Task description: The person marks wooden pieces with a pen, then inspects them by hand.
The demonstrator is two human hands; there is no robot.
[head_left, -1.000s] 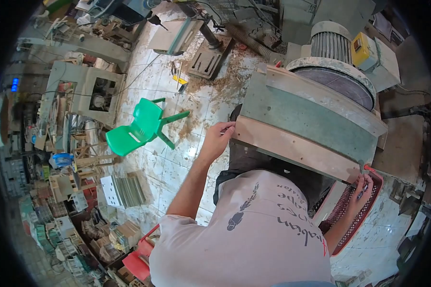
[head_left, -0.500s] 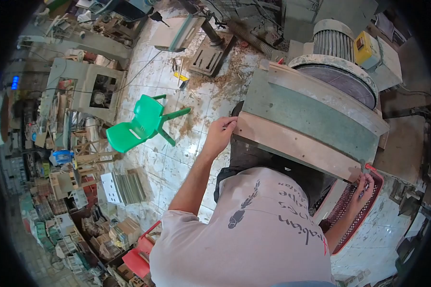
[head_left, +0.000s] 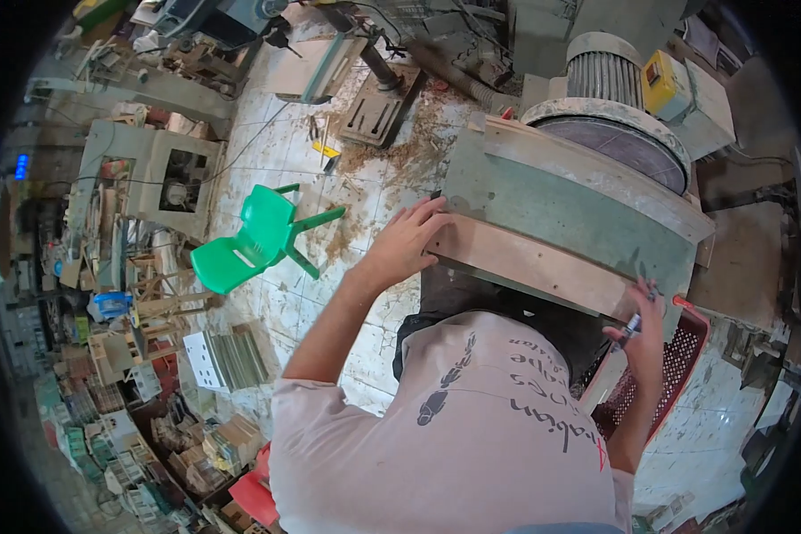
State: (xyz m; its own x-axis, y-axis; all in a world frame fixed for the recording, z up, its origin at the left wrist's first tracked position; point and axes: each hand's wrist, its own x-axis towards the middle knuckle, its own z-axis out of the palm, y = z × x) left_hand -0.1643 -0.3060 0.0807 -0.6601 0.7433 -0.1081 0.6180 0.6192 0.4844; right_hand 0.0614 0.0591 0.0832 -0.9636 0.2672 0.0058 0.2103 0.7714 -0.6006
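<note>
A long wooden board [head_left: 534, 264] with small dark holes lies along the front edge of a green-grey worktable [head_left: 561, 200]. My left hand [head_left: 407, 244] grips the board's left end, fingers over the top and thumb at the front edge. At the board's right end is my right hand [head_left: 645, 334], its fingers closed around a pen [head_left: 632, 327] and their tips near the board. A small red-orange object [head_left: 682, 302] sits at the table's right corner. Behind the table stands a disc sander [head_left: 614, 147], its round face turned toward me.
A red perforated crate [head_left: 685, 360] is below the table's right end. To the left, a green plastic chair [head_left: 258, 236] lies tipped on the tiled floor. A drill press base [head_left: 378, 111] stands among sawdust. Stacked panels [head_left: 231, 358] and a red chair [head_left: 254, 494] are lower left.
My left hand has shifted from a pinch to a wider hold on the board's end. My right hand has moved left and up, and the pen now shows in it.
</note>
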